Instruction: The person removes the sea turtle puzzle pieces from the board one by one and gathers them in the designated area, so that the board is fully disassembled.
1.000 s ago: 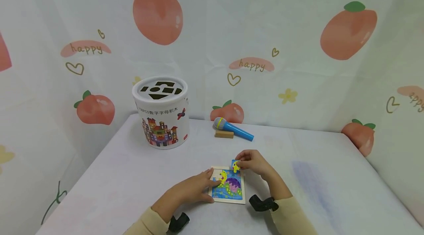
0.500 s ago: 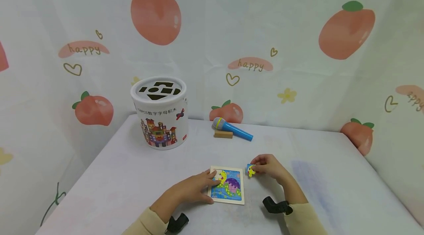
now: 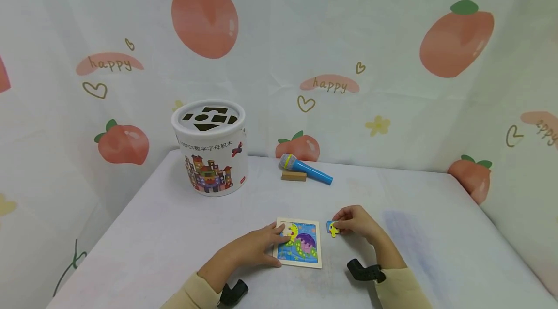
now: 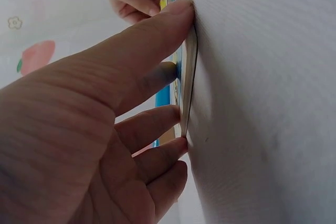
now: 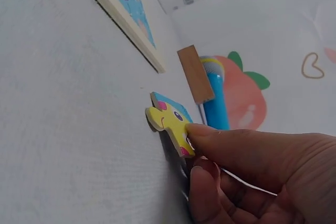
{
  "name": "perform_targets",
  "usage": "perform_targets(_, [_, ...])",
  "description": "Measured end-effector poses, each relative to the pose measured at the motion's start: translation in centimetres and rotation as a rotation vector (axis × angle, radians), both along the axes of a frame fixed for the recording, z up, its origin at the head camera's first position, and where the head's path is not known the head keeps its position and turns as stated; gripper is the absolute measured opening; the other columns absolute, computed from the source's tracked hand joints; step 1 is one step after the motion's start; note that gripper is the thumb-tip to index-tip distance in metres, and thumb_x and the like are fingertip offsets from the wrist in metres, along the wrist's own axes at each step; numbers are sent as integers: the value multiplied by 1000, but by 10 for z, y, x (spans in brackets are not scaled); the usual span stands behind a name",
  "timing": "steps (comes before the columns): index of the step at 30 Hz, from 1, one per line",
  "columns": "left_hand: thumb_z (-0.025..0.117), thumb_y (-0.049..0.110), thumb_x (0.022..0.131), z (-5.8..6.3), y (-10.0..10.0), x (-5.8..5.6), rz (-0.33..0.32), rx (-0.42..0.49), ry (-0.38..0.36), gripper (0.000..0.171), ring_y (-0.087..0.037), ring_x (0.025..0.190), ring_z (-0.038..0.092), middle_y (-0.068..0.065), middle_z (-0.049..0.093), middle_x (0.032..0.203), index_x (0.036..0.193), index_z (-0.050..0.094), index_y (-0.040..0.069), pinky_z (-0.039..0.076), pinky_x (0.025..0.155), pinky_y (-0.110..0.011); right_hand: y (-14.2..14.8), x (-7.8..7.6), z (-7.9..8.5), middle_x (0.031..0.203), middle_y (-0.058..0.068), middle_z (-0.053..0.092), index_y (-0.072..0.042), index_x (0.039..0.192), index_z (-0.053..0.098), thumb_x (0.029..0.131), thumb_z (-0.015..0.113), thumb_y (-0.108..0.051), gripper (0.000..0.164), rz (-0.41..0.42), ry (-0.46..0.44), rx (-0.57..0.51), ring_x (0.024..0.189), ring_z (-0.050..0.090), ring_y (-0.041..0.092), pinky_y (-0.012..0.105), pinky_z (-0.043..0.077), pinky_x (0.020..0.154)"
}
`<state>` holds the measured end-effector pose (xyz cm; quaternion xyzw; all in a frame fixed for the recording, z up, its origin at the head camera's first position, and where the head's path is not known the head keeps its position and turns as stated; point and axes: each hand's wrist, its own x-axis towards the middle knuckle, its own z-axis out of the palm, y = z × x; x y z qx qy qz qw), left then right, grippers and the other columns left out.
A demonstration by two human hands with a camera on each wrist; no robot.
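Note:
A small jigsaw puzzle (image 3: 307, 248) in a pale wooden frame lies on the table, picturing a yellow creature with a purple shell on blue. Across its left side, my left hand (image 3: 257, 247) rests with fingers spread. In the left wrist view the thumb (image 4: 176, 11) touches the frame's edge (image 4: 189, 77), and other fingertips meet the board. To the right of the frame, my right hand (image 3: 359, 222) pinches a puzzle piece (image 5: 170, 121) between thumb and fingers. That piece shows a yellow face with pink spots and a blue corner; it is tilted, close over the table.
Behind the puzzle lie a blue toy microphone (image 3: 311, 172) and a brown wooden block (image 3: 294, 176). A white bucket (image 3: 213, 163) with shaped holes in its lid stands at the back left. A peach-print cloth (image 3: 257, 57) hangs behind the table.
My right hand has moved the puzzle piece from the frame's upper right corner to the right and slightly toward me, off the frame. The left hand has stayed on the puzzle.

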<state>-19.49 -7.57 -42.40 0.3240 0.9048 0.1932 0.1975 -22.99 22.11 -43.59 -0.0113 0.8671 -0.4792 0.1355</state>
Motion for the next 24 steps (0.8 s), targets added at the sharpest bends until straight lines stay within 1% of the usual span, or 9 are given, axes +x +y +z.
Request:
perform_targets(5, [70, 39, 79, 1, 0, 1, -8, -2, 8, 63, -26, 143, 23, -3, 31, 152, 136, 49, 22, 31, 110, -49, -2, 3, -1, 77, 6, 63, 3, 89, 66, 81, 68, -5, 12, -19, 26, 29, 67, 55, 13, 26, 54, 61])
perform_targets(10, [71, 39, 79, 2, 1, 1, -5, -2, 10, 63, -27, 143, 23, -3, 31, 152, 136, 50, 22, 32, 110, -49, -4, 2, -1, 76, 5, 62, 3, 87, 66, 80, 69, -3, 10, -38, 37, 50, 66, 54, 13, 25, 54, 60])
perform_targets(16, [71, 40, 79, 1, 1, 0, -1, -4, 8, 63, -27, 143, 23, -3, 31, 152, 136, 50, 23, 32, 109, -50, -6, 3, 0, 74, 5, 61, 5, 86, 66, 79, 69, -2, 11, -33, 48, 62, 64, 53, 12, 24, 53, 57])
perform_targets(24, [71, 40, 78, 1, 1, 0, -2, -2, 0, 63, -27, 143, 23, -2, 31, 152, 136, 50, 24, 32, 109, -50, -8, 3, 0, 70, 4, 56, 3, 80, 63, 75, 73, -1, 12, -31, 78, 96, 62, 50, 12, 23, 52, 56])
